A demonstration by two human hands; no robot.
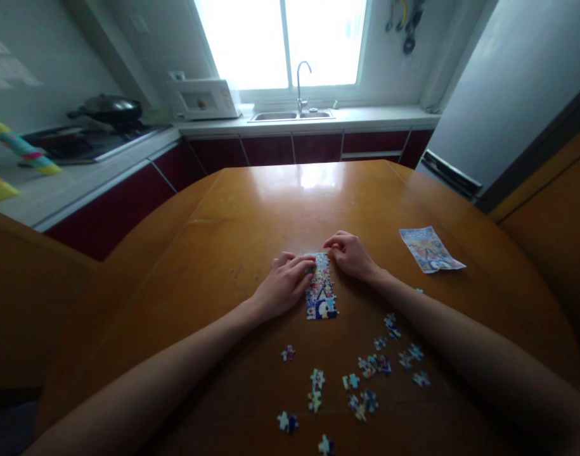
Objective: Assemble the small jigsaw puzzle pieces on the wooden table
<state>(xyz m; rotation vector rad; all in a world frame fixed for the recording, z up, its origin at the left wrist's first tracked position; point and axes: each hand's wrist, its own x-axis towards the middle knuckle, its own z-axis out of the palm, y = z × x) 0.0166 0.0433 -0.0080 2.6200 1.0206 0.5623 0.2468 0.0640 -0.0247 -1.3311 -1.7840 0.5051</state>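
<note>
A partly joined jigsaw puzzle (324, 288) lies on the wooden table in front of me, a tall narrow strip with knobbed edges on its right side. My left hand (290, 278) rests on the strip's left side, fingers stretched out and tips on its upper part. At the top right corner of the strip is my right hand (349, 253), its fingers curled in and closed; whatever is between the fingertips is too small to make out. Loose jigsaw pieces (369, 365) lie scattered nearer to me, several of them below my right forearm. One lone piece (288, 353) sits below the strip.
A creased picture sheet (430, 249) lies on the table (251, 215) to the right. Beyond the table are a counter with a sink (275, 116), a microwave (206, 99) and a pan (111, 109) on the stove. A fridge (522, 82) stands at the right.
</note>
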